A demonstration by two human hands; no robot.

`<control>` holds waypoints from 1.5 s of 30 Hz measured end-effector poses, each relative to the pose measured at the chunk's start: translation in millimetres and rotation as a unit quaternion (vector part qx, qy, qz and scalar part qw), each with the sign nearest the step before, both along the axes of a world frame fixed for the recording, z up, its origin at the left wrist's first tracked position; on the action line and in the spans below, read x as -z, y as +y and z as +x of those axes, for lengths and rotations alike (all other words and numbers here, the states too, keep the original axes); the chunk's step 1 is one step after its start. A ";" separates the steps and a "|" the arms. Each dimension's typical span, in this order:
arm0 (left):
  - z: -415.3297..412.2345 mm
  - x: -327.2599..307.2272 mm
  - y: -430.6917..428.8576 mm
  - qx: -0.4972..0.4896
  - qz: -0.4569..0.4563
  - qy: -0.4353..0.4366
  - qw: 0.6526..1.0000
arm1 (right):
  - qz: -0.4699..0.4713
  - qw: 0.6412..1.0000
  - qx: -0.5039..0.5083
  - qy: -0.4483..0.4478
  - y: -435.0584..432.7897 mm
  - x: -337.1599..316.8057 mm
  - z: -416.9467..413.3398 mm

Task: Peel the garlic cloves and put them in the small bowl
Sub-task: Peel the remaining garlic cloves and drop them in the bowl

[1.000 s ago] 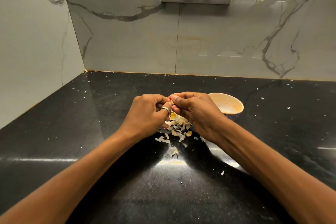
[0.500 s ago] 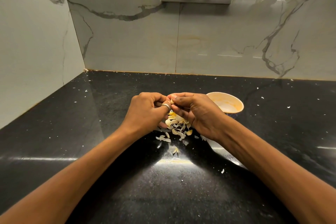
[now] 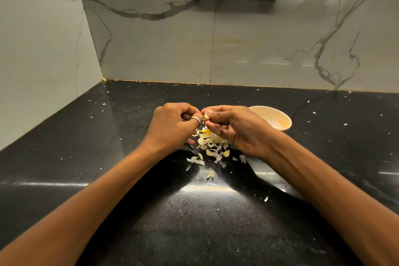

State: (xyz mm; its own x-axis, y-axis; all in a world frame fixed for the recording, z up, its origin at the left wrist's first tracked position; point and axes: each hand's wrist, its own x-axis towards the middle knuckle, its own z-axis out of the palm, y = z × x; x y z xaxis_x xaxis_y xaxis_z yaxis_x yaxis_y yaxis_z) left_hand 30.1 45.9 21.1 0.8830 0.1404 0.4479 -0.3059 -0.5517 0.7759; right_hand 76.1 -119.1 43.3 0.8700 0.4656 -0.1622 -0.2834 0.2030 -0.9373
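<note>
Your right fingers (image 3: 216, 113) are clamped on a clove (image 3: 206, 116), thumb and forefinger pinching it by its right side. Your left fingers (image 3: 191, 114) are curled in, and their tips meet the same clove from the left, apparently picking at its skin. A ring (image 3: 197, 119) sits on one of them. The clove is held in the air between the two hands, above the surface (image 3: 108, 179), and only a pale sliver of it shows. It is too small and too covered for its long axis to be read.

The coming move turns on the bowl (image 3: 286, 122). It stands to the right of the clove, just beyond the knuckles of your right hand (image 3: 237, 130), so that hand is much nearer and already has the clove. Your left hand (image 3: 172, 124) would have to cross over. A short sweep to the right should carry the clove over the rim once the skin is off.

The part of the bowl's inside that shows has a yellowish smear and no clove that can be made out. Its near side is hidden behind your right hand.

Peels (image 3: 210, 143) lie heaped on the surface right under the hands, with a few strays toward you.
</note>
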 end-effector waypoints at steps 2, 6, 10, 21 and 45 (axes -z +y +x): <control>0.3 -1.0 -0.2 0.006 -0.019 0.006 1.000 | 0.005 1.000 0.007 -0.003 -1.5 -2.2 0.5; 0.4 -1.8 0.9 0.016 -0.027 0.004 0.999 | 0.006 1.000 0.013 -0.013 -2.1 -3.3 -0.4; 0.7 -0.5 1.7 0.017 0.020 -0.043 0.999 | -0.011 0.999 0.020 -0.037 -1.1 -4.2 -2.9; 3.0 4.0 8.8 0.022 0.249 -0.213 0.944 | -0.027 0.998 0.031 -0.057 -0.2 -4.0 -2.6; 5.3 2.7 10.6 -0.022 0.265 -0.233 0.936 | -0.012 0.997 -0.020 -0.069 0.2 -7.0 -7.1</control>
State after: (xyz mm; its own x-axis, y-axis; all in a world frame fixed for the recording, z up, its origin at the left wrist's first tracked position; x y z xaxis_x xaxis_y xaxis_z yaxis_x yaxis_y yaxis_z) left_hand 35.4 56.4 18.4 0.5738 -0.1788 0.7992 -0.5106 -0.8411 0.1784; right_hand 69.0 -118.8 50.3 0.8661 0.4971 -0.0527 -0.1579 0.1720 -0.9724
